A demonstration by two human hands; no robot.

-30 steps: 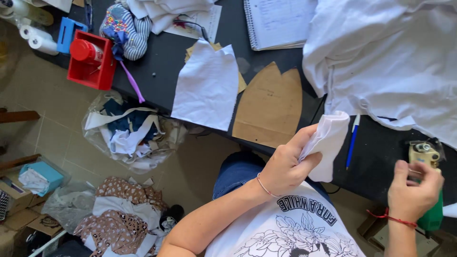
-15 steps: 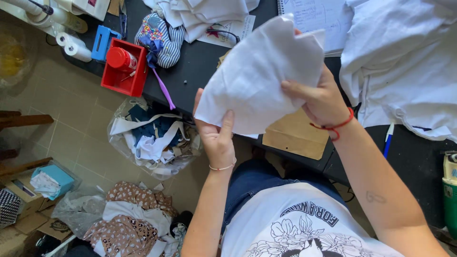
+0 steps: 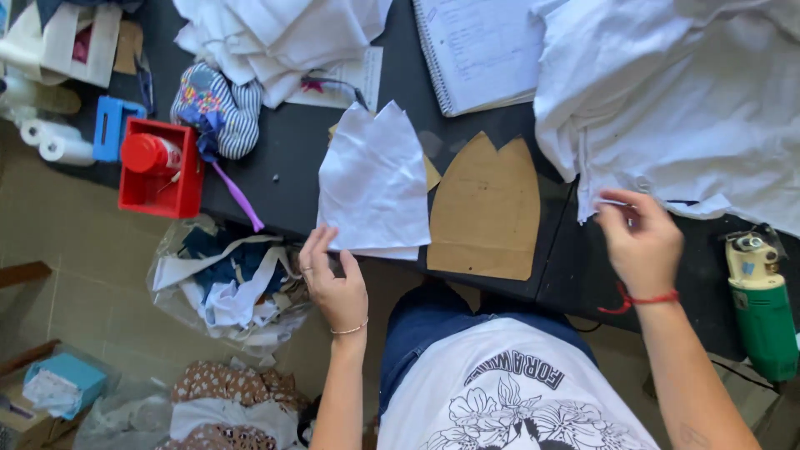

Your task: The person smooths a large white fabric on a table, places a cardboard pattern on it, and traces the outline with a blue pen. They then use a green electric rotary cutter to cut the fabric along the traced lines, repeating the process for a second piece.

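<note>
Cloth, a white cut piece [image 3: 375,179], lies flat at the table's [image 3: 283,158] near edge, overhanging it slightly. My left hand [image 3: 333,279] rests loosely spread at its lower left corner, fingertips just touching the fabric. My right hand [image 3: 642,242] pinches the edge of the big white fabric heap [image 3: 692,108] toward the right end. Between them lies a brown cardboard pattern [image 3: 487,208], beside the cut piece.

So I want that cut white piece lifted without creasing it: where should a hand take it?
Take the cut white fabric piece at its lower edge, coming from the table's near side. That edge overhangs the black table, so fingers can slip under; the left hand is already beside that corner.
</note>
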